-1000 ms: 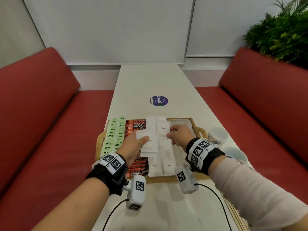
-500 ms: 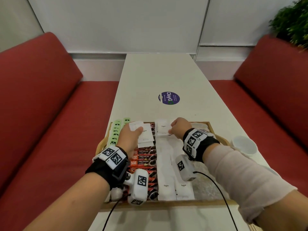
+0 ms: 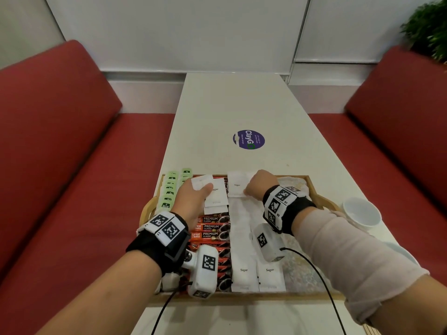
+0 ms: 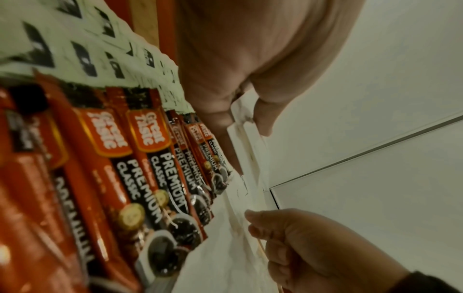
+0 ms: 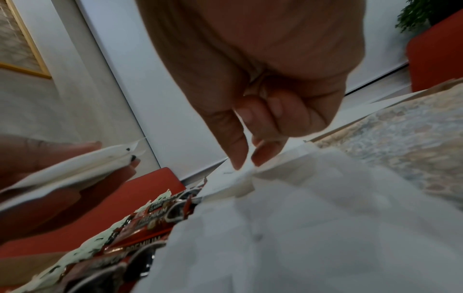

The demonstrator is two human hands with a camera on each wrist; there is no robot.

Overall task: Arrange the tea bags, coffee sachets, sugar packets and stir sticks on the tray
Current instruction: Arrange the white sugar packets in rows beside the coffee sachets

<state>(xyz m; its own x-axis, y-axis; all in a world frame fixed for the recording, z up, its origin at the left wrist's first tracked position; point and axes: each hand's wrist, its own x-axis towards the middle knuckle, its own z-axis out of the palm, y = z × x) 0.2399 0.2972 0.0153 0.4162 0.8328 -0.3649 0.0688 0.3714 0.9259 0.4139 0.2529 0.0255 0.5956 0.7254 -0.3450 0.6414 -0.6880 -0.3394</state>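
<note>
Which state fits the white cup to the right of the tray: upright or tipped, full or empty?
Upright and seemingly empty. The white cup stands on the table beside the tray, mouth upward, showing only plain white inside.

This place looks like a café or a canteen booth. A long white table (image 3: 229,112) stands between two red padded benches (image 3: 60,131), one on the left and one on the right, and its far end meets a plain white wall (image 3: 174,32). A round purple sticker (image 3: 248,140) is on the table top. A green plant (image 3: 428,27) shows at the far right, behind the right bench. White cups (image 3: 361,213) stand at the near right of the table.
</note>
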